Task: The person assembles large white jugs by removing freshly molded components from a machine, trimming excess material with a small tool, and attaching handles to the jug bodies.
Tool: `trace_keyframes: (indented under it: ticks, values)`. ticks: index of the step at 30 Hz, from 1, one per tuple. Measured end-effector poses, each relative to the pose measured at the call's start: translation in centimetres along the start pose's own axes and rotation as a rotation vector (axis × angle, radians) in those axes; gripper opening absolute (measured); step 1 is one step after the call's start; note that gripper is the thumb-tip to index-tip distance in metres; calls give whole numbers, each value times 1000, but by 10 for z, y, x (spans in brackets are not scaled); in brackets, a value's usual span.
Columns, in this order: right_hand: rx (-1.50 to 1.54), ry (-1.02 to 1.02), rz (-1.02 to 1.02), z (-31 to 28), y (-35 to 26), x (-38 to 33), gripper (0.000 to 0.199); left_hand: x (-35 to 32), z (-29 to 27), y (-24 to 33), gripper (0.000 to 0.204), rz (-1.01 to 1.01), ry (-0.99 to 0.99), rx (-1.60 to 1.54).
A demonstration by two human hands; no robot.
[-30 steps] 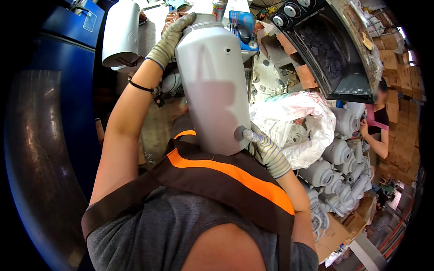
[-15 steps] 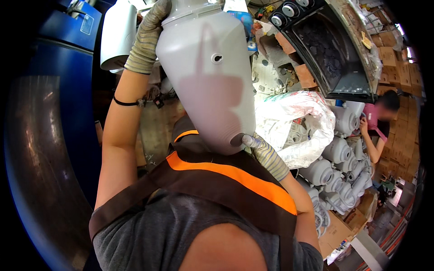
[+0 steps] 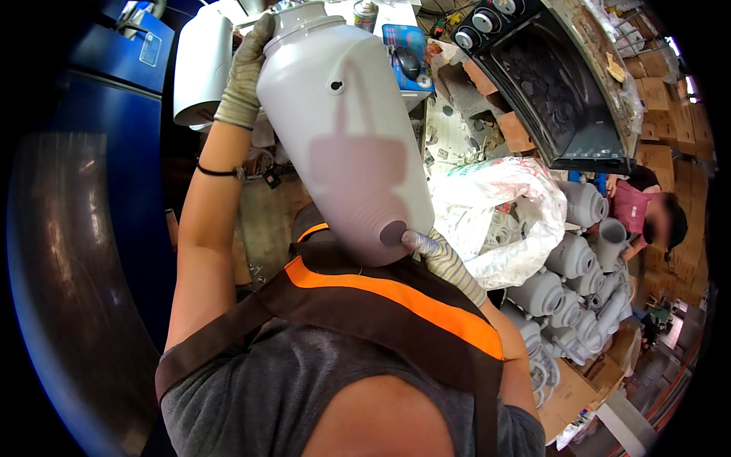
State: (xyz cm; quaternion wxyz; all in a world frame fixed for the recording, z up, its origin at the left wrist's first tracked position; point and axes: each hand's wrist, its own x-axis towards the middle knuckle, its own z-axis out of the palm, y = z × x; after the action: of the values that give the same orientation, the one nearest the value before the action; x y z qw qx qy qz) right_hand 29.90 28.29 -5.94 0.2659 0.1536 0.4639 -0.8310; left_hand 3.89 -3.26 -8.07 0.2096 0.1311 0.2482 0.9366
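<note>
A large pale-grey plastic vessel (image 3: 358, 114) is tilted in front of my chest, its wide collared neck at the far end and its narrower, rounded end against my apron. A small round hole shows in its wall, and a dark round patch marks the near end. My left hand (image 3: 250, 72), in a striped knit glove, grips the rim of the far end from the left side. At the near end, my gloved right hand (image 3: 438, 255) supports the vessel, thumb beside the dark patch; its other fingers are hidden behind the vessel.
Blue machinery (image 3: 126, 129) stands at left beside a white cylindrical shell (image 3: 202, 68). Ahead are a spray can (image 3: 365, 14) and a black mouse (image 3: 407, 62). At right are an oven-like box (image 3: 552, 84), a white sack (image 3: 495, 183), stacked grey vessels (image 3: 571, 255) and a co-worker (image 3: 636, 206).
The vessel has turned slightly, its far end shifting left and its hole moving left and up. The spray can and mouse have come into fuller view. The co-worker has leaned over.
</note>
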Motion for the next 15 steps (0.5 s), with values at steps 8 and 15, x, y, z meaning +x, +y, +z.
trace_keyframes:
  ticks: [8,15]
  values:
    - [132,15,71,6,-4,3,76,4,35,4,46,-32,248,118]
    - [201,44,50,19,-6,-7,76,-15,8,-14,43,-65,272,1]
